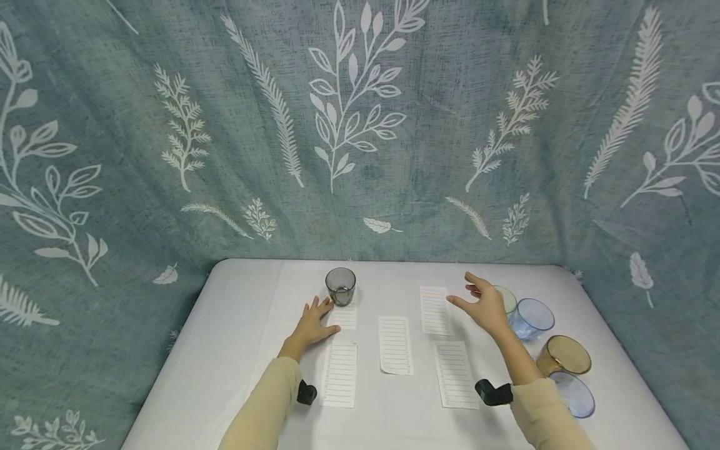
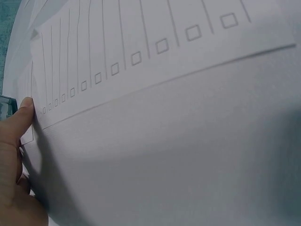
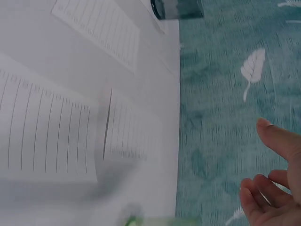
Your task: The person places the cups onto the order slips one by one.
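Observation:
A grey see-through glass [image 1: 340, 286] stands near the back of the table, by the top of a lined paper slip [image 1: 345, 319]. My left hand [image 1: 310, 326] is just in front of it, fingers spread and thumb apart, fingertips close to the glass base; whether they touch it I cannot tell. In the left wrist view the thumb [image 2: 26, 106] lies near a slip's edge. Raised at the right is my right hand [image 1: 487, 306], its thumb and fingers apart with nothing between them. Behind it a pale green glass [image 1: 508, 299] is partly hidden.
A blue glass [image 1: 531, 320], an amber glass [image 1: 564, 356] and a pale blue glass [image 1: 575, 395] stand along the table's right side. More lined slips lie at the middle [image 1: 395, 347], front left [image 1: 339, 375], back right [image 1: 435, 312] and front right [image 1: 457, 376]. A leaf-patterned curtain [image 1: 360, 212] hangs behind.

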### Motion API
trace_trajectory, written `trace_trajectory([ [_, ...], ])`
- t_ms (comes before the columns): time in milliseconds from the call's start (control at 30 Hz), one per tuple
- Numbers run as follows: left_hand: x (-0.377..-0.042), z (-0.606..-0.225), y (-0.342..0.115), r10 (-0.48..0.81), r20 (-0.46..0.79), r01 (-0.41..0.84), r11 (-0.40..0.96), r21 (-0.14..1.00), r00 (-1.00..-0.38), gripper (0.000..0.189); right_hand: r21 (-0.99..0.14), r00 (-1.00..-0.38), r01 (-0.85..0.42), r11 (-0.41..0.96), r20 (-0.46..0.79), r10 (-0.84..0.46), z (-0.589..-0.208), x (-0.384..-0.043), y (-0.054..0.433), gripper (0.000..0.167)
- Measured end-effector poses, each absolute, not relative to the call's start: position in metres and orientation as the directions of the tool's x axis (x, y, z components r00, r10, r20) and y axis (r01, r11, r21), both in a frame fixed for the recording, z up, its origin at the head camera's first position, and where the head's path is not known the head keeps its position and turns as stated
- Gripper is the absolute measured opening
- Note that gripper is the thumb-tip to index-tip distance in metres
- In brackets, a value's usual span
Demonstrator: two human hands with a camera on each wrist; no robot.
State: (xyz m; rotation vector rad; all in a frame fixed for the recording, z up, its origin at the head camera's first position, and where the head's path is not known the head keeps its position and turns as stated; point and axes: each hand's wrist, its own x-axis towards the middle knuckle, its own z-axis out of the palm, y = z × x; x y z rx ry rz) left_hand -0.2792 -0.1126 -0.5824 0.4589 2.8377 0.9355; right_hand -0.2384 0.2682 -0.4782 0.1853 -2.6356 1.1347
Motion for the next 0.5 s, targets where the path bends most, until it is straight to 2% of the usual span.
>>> trace_trajectory([
  [367,-0.279,-0.583,-0.112,0.3,-0.035,0.221,0.77,0.598,-0.953,0.068,-0.616,-0.918,-0.155,0.773,0.378,0.118,-0.476,-0.223,0.318,0.066],
  [500,-0.279,-0.583,-0.112,0.296,-0.035,0.217,0.772,0.597,-0.955,0.068,-0.585,-0.934,-0.119,0.802,0.339,0.109,-0.478,-0.223,0.332,0.072],
])
